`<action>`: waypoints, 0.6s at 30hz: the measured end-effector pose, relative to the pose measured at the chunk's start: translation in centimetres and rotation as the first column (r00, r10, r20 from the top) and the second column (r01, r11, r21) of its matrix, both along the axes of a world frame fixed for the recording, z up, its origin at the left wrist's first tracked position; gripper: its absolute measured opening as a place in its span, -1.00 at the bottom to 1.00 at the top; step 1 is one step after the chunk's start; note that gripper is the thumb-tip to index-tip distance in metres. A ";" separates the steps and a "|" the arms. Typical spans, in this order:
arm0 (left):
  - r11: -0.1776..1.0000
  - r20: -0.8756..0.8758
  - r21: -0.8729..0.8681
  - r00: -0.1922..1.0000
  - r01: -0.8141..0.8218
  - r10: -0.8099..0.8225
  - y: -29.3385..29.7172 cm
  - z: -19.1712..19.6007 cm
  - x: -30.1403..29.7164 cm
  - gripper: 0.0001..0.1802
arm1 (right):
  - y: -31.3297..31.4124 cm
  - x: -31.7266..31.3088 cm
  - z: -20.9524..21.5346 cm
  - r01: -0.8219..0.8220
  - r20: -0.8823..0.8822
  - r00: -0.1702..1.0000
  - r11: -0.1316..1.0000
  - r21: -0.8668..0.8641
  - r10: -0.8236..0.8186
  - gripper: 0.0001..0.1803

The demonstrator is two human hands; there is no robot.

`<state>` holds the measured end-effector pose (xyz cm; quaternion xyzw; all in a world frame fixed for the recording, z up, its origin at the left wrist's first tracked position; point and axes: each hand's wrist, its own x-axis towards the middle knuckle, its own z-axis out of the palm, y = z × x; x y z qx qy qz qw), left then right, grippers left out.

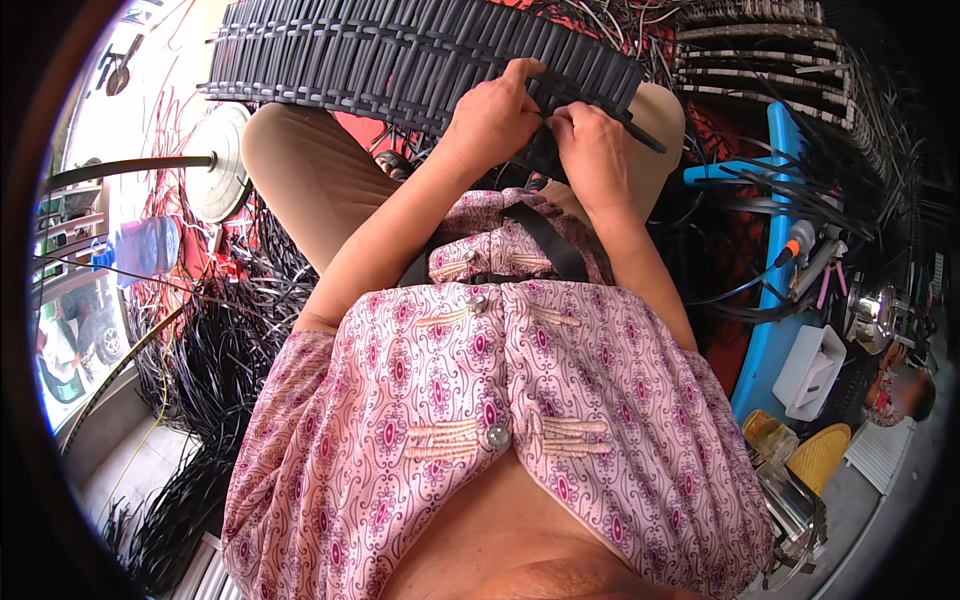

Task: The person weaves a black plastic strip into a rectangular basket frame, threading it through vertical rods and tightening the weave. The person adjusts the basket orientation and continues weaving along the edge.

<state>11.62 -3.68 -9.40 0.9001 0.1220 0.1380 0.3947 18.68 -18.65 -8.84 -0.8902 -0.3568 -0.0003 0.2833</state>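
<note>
A long black woven wicker panel (pixel 400 65) lies across my raised knees at the top of the view, its slats packed side by side. My left hand (pixel 495 115) grips the near edge of it, index finger stretched over the weave. Just to the right, my right hand (pixel 597 150) is closed in a pinch at the same edge, its fingertips almost touching the left ones. Whatever lies between those right fingertips is too dark and covered to tell. A dark strip end (pixel 645 138) sticks out past the panel's right side.
Heaps of loose black strips (pixel 220 370) lie at left, near a round pale disc (pixel 218 165) on a rod. Stacked woven pieces (pixel 765 75) stand far right. Beside me at right are a blue stool (pixel 780 250), a cable with an orange connector (pixel 790 250) and a white tray (pixel 810 370).
</note>
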 end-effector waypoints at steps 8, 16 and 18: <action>0.900 0.102 -0.434 0.990 -0.044 0.098 3.4 -0.7 -2.0 -0.42 | -0.9 -2.5 0.2 -0.032 -0.027 0.999 0.978 0.208 0.038 -0.78; 0.912 0.221 -0.411 0.970 -0.006 0.106 3.6 6.5 -4.3 -0.39 | 1.9 -1.2 2.9 -0.242 0.055 0.967 0.840 0.486 0.247 -0.73; 0.919 0.239 -0.390 0.970 0.056 0.042 2.7 7.4 -4.1 -0.40 | 2.2 -1.2 3.0 -0.154 -0.275 0.893 0.815 0.559 0.357 -0.76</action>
